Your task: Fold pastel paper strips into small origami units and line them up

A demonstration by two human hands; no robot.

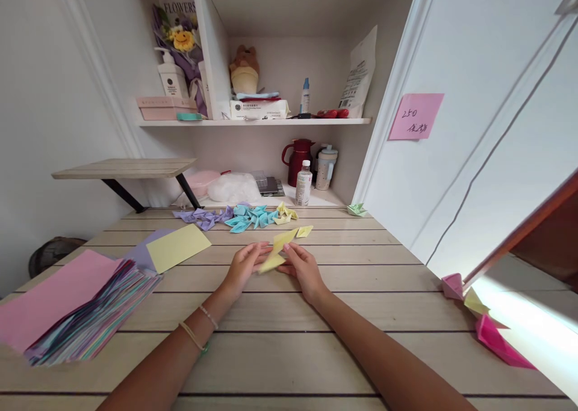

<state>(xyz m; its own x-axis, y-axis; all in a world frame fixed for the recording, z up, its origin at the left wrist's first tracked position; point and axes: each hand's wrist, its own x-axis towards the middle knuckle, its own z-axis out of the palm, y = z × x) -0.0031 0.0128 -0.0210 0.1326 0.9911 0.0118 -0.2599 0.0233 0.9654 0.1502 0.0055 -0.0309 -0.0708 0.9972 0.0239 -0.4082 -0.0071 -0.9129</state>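
Between my two hands, over the middle of the slatted table, is a folded piece of yellow paper (279, 248), slightly blurred. My right hand (303, 268) pinches its right side, thumb on top and fingers beneath. On the other side, my left hand (246, 266) holds the paper's left edge, with its fingertips partly hidden behind it. A smaller folded yellow paper (304, 231) lies just beyond my right hand. Farther back sits a row of folded paper pieces: purple ones (206, 218), blue ones (253, 217) and yellow ones (285, 213).
To the left, a thick stack of coloured paper (76, 302) lies near a flat yellow sheet (179, 247). Small folded papers, including a bright pink one (499, 342), line the right edge. A bottle (304, 184) stands at the back, under a shelf (257, 122). A raised wooden stand (126, 168) is back left.
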